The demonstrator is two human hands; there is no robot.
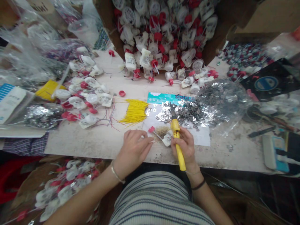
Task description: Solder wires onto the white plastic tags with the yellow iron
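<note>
My right hand [185, 144] is closed round a soldering iron [176, 131] with a yellow handle, its dark tip pointing away from me over the metal pieces. A white plastic part [167, 138] with a stem and a red cap [151, 129] sits at the fingertips of that hand; whether they grip it too is unclear. My left hand [136, 147] is in a pinch left of this part, just above the table edge. What lies between its fingertips is too small to make out. Beyond it lies a bundle of yellow wires [136, 111]. Small silvery metal pieces [191, 111] are heaped beyond the iron.
A tipped box [225, 37] spills white-and-red parts [154, 37] at the back. More such parts [91, 97] with wires lie left. A clear bag [225, 97] of metal pieces rests right, near a power strip [275, 153]. Below the table's left side are more parts [70, 178].
</note>
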